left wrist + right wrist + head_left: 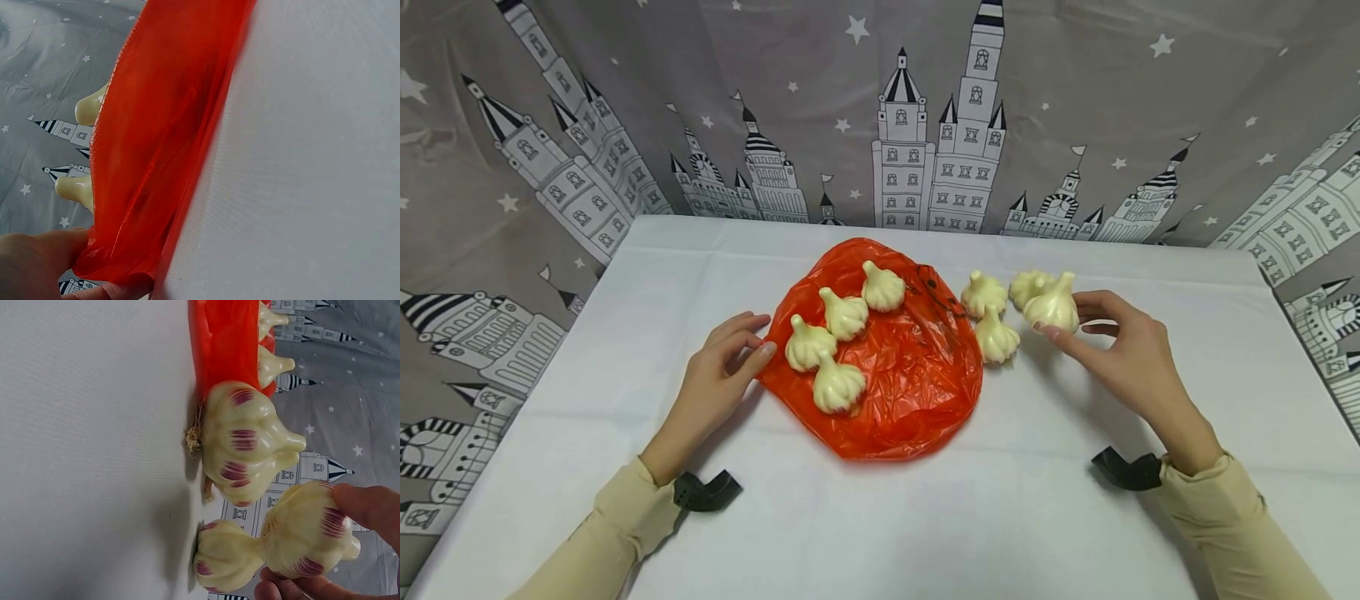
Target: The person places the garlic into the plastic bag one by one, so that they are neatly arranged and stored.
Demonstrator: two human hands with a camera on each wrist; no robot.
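A red plastic bag (910, 383) lies on the white table with several garlic bulbs (838, 385) on or in it; its rim stands up in the left wrist view. My left hand (718, 371) pinches the bag's left edge (119, 262) between thumb and fingers. Raised off the table, a garlic bulb (1052, 307) with purple streaks is held between the thumb and fingers of my right hand (1131, 358). Just right of the bag sit more bulbs: one at the front (997, 336), one behind it (983, 293), and one (1028, 285) partly hidden by the held bulb.
A white cloth covers the table (970, 533). Behind it hangs a grey curtain (1075, 67) printed with castles and stars. Black wrist mounts (707, 492) show at both sleeves.
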